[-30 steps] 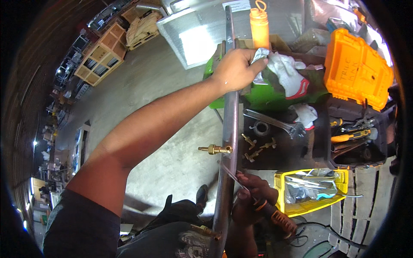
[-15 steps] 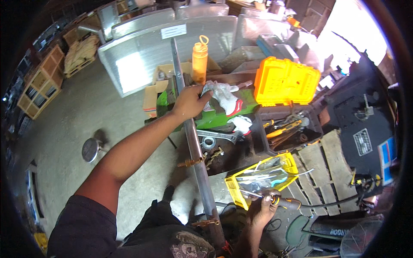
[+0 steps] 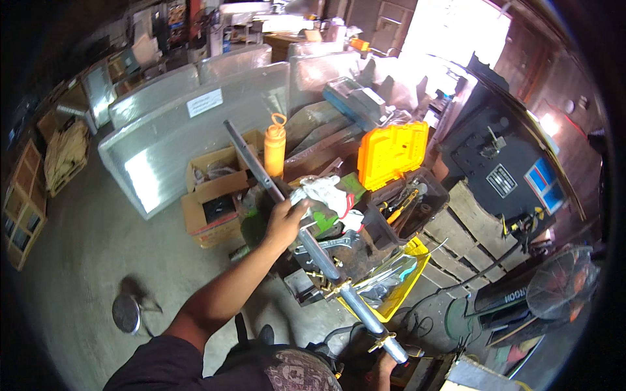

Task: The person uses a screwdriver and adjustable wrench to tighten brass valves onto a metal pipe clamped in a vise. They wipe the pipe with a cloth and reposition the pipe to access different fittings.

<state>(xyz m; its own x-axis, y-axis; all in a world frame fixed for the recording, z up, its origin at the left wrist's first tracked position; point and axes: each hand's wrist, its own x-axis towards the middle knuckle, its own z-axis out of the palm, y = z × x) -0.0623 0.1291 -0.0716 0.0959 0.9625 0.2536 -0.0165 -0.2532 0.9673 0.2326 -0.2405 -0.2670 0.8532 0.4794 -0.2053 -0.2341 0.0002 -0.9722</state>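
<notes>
A long grey metal pipe (image 3: 359,305) slants from the far left toward the near right. My left hand (image 3: 285,223) is closed round its middle. Two brass-coloured fittings, a farther one (image 3: 340,285) and a nearer one (image 3: 387,341), stick out from its nearer half. Beside the pipe's near end is my right hand (image 3: 385,365), partly hidden by the pipe. A screwdriver's dark handle (image 3: 413,352) shows at that hand; its shaft is out of sight. White work gloves (image 3: 323,191) with red cuffs lie just right of my left hand. A large wrench (image 3: 331,244) lies below them.
An orange bottle (image 3: 275,151) stands behind the bench. To the right are an open toolbox (image 3: 427,195) with an orange lid (image 3: 393,155) and a yellow crate (image 3: 417,268). Cardboard boxes (image 3: 212,225) and a round stool (image 3: 126,315) stand left. A fan (image 3: 562,283) is at right.
The view has turned. The pipe's near end has swung right, so it slants more. My right hand with the screwdriver has come from beside the yellow crate to the pipe's near end.
</notes>
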